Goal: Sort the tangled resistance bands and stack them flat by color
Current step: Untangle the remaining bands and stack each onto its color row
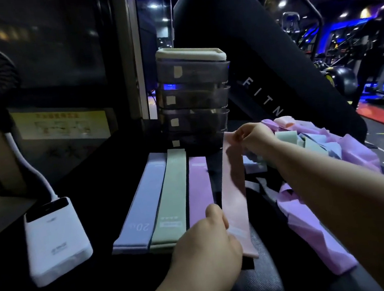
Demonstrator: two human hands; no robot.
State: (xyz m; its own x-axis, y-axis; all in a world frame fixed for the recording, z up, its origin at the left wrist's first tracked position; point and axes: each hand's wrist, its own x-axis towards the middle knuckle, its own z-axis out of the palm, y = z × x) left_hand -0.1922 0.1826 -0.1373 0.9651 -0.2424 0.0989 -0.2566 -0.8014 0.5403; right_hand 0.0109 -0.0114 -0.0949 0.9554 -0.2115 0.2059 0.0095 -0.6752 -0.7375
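Three bands lie flat side by side on the dark table: a blue band (138, 205), a green band (172, 196) and a lilac band (198, 188). To their right a pink band (233, 188) is stretched straight between both hands, just above the table. My left hand (206, 247) pinches its near end and my right hand (253, 137) pinches its far end. A tangled pile of bands (326, 143) in lilac, green and blue sits to the right, partly hidden behind my right forearm.
A stack of smoky plastic drawers (195, 101) with a cream lid stands just behind the laid-out bands. A white power bank (55, 239) with its cable lies at the left. A grey band (265, 279) lies under the pink one. Gym machines fill the background.
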